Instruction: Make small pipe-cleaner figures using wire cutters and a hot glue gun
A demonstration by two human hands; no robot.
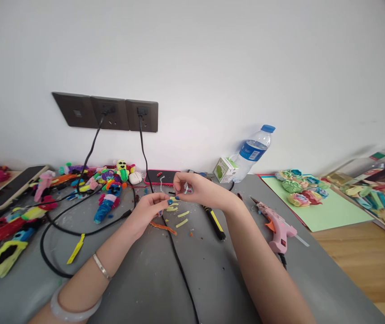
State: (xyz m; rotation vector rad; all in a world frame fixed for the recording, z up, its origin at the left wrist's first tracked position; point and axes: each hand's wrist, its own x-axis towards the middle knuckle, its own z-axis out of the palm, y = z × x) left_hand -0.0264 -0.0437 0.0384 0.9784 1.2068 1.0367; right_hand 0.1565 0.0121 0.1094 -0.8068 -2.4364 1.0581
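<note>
My left hand (pixel 148 211) rests on the grey table (pixel 152 279), fingers curled, pinching a small yellow pipe-cleaner piece (pixel 171 203) at its tips. My right hand (pixel 195 189) hovers just above and to the right, its thumb and fingers pinched together on something tiny that I cannot make out. Short yellow pipe-cleaner bits (pixel 182 218) and an orange strand (pixel 163 227) lie on the table under the hands. A black cable (pixel 179 265) runs between my forearms toward me.
A pink glue gun (pixel 276 225) lies right of my right wrist; a black-and-yellow tool (pixel 214 221) beside it. Colourful pipe-cleaner figures (pixel 109 189) crowd the back left. A water bottle (pixel 253 153), a small carton (pixel 224 169), wall sockets (pixel 106 112), and paper flowers (pixel 300 186) on a green sheet sit behind.
</note>
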